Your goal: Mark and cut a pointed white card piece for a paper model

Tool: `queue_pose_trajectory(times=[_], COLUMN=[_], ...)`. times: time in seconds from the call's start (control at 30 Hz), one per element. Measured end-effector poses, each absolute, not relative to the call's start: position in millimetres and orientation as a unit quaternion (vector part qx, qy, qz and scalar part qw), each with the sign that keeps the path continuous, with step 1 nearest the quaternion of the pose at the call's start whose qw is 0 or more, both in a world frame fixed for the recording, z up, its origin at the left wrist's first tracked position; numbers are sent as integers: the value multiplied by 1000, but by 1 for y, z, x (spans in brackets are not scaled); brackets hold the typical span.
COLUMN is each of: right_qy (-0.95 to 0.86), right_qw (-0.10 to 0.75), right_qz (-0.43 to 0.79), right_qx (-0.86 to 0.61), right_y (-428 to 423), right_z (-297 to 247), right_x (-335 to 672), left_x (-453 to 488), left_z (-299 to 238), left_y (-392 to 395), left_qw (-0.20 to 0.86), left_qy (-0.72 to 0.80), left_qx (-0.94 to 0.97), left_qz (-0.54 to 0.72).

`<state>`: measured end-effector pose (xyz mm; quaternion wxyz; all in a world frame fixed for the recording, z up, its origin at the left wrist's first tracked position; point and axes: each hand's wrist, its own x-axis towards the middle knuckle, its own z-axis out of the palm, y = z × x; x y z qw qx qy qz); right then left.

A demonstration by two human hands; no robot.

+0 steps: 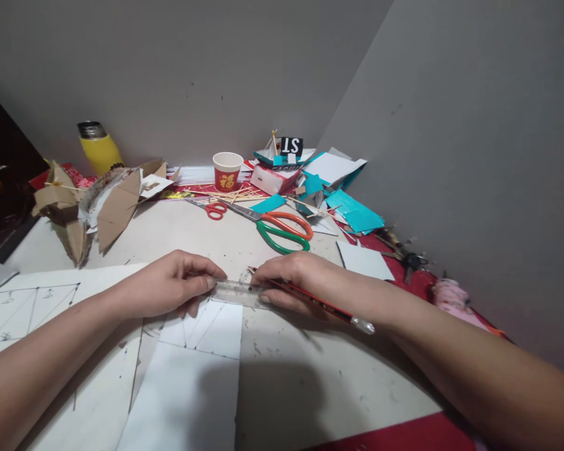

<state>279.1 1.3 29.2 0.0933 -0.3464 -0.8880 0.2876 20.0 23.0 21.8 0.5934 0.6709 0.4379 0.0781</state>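
A clear ruler (235, 292) lies across the top of a white paper strip (188, 388) that bears drawn lines and dots. My left hand (169, 285) pinches the ruler's left end between thumb and fingers. At its other end, my right hand (296, 282) is closed, with a red and black pencil (317, 302) held in it and fingers touching the ruler. The pencil's tip points up and left, just above the ruler. Under my left forearm rests a larger sheet (108, 351) with a drawn, labelled grid of triangles.
Scissors with orange and green handles (284, 233) and small red-handled scissors (215, 211) lie behind my hands. Farther back stand a red paper cup (228, 172) and a yellow bottle (99, 150). Cut cardboard (120, 210) is left, teal card pieces (357, 211) right, near grey walls.
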Motion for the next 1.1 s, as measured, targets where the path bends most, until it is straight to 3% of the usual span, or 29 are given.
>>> queue_pose_trajectory(times=[0.5,0.8,1.1], right_qy=[-895,-903,-909], right_qw=[75,73,74], right_qz=[262,243,230], right_qx=[-352,-347,-339], right_y=[-2,-4,-7], right_z=[30,29,34], right_x=[277,276,273], left_x=[17,16,7], left_z=[25,27,47], left_y=[26,27,24], left_qw=[642,561,406], left_qy=[437,448,464], left_qx=[601,691,787], left_qz=[189,84,-36])
